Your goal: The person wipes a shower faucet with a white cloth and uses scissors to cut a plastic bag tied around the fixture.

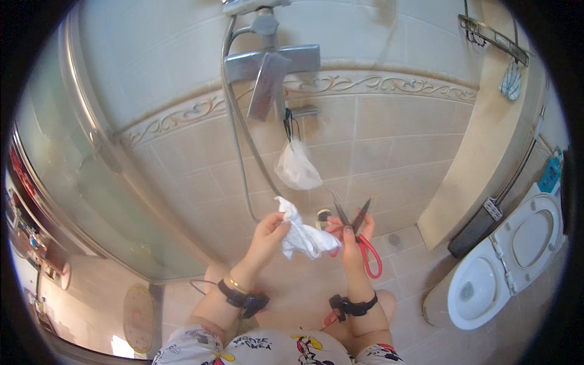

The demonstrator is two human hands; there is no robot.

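My left hand (273, 230) pinches one side of a crumpled white cloth or tissue (303, 238), whose upper corner sticks up above the fingers. Its other end reaches my right hand (350, 232), which holds a pair of scissors (353, 221) with red handles. The scissors' dark blades are spread apart and point up, away from me. Whether the right fingers also grip the white piece is hard to tell. Just behind the right hand, a small container (323, 218) with a dark top is partly visible. A white mesh bag (299, 166) hangs by dark cords from the tap above.
A shower mixer (273, 64) with a metal hose (237, 132) is fixed to the tiled wall. At the left stands a frosted glass panel (82, 173). On the right are a toilet (479, 287) with its lid up, a dark brush holder or bin (470, 232) and a wall rack (492, 39).
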